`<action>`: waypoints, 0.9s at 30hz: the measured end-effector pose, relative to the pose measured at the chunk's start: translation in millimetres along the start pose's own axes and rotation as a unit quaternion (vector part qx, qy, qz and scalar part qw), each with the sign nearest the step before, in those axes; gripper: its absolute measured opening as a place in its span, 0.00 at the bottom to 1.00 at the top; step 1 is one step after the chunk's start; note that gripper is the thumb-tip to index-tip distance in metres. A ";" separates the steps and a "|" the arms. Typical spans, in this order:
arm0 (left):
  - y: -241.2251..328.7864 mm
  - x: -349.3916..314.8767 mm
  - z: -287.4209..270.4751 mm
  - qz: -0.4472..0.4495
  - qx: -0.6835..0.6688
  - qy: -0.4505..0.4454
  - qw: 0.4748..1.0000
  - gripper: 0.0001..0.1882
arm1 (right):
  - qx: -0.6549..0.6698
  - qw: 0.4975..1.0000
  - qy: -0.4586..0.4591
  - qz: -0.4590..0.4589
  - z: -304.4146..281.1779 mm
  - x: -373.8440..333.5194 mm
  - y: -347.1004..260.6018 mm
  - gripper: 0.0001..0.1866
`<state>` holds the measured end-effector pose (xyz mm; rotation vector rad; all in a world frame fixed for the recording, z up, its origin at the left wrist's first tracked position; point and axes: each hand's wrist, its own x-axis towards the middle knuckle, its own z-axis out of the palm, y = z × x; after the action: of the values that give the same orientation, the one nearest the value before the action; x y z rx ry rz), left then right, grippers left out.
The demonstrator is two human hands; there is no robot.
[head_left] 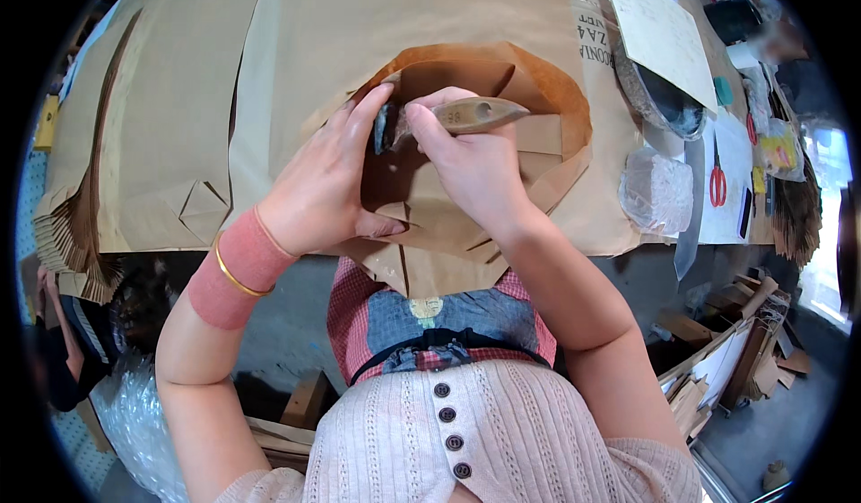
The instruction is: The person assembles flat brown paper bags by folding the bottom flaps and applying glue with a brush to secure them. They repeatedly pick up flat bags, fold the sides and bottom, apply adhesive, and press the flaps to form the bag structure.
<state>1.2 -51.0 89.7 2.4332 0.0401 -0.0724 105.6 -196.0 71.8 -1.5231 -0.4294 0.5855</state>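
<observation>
A brown paper bag (pixel 529 176) lies in front of me, its folded end spread into a wide, many-sided opening. In my right hand (pixel 471 162) is a brush (pixel 480 116) with a flat wooden handle that has a hole near its pointed end. The brush's dark, wet-looking head reaches into the opening at its left side. My left hand (pixel 327 176) rests on the left side of the opening, fingers and thumb stretched apart; the fingertips touch the upper part and the thumb lies on the lower flap.
More paper bags (pixel 170 135) lie flat at the left, beside a fanned stack of folded ends (pixel 67 225). At the right are red-handled scissors (pixel 717 185), a long blade (pixel 689 225), a clear plastic bag (pixel 656 191) and a white sheet (pixel 659 32). Cardboard pieces (pixel 735 351) stand below.
</observation>
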 end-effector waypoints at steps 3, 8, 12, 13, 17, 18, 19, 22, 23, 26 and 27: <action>-5.2 -3.9 6.4 0.011 0.037 0.014 0.999 0.64 | -0.044 0.995 -0.080 0.047 0.4 -16.8 12.8 0.04; -2.6 -5.3 5.3 0.011 0.069 0.023 0.997 0.58 | -0.121 0.980 0.063 -0.144 -52.3 -34.2 -36.1 0.03; -6.1 -3.6 4.6 0.025 0.049 0.017 0.998 0.53 | -0.341 0.923 0.066 -0.168 -86.0 -21.9 -24.7 0.03; -6.1 -3.6 5.6 0.020 0.056 0.012 0.998 0.53 | -0.379 0.910 0.044 -0.163 -89.4 -27.7 -22.5 0.04; -2.2 -5.6 3.3 0.008 0.083 -0.002 0.997 0.48 | -0.351 0.936 -0.001 -0.015 -100.5 -45.9 -34.5 0.04; -1.4 -4.4 0.6 0.014 0.088 -0.004 0.996 0.46 | -0.341 0.940 0.011 -0.007 -104.8 -49.1 -41.4 0.04; -3.0 -4.7 -2.3 0.010 0.096 -0.038 0.995 0.40 | -0.271 0.959 0.055 -0.060 -108.4 -54.8 -50.8 0.03; -5.7 -8.3 -8.9 0.032 0.134 -0.068 0.988 0.21 | -0.251 0.941 0.010 -0.227 -104.6 -59.9 -80.4 0.05; -6.4 -8.6 -7.6 0.037 0.148 -0.075 0.985 0.21 | -0.309 0.907 -0.090 -0.273 -104.4 -48.7 -78.6 0.07; -11.2 -4.6 -7.2 0.066 0.183 -0.086 0.977 0.24 | -0.329 0.868 -0.237 -0.287 -81.2 -23.9 -51.8 0.12; -12.5 -5.1 -6.2 0.072 0.189 -0.085 0.976 0.25 | -0.356 0.849 -0.277 -0.274 -75.4 -18.4 -46.6 0.13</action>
<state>-4.2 -37.5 86.6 2.7900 -0.2488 -0.2426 140.5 -265.2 118.6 -1.7816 -1.6199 0.4079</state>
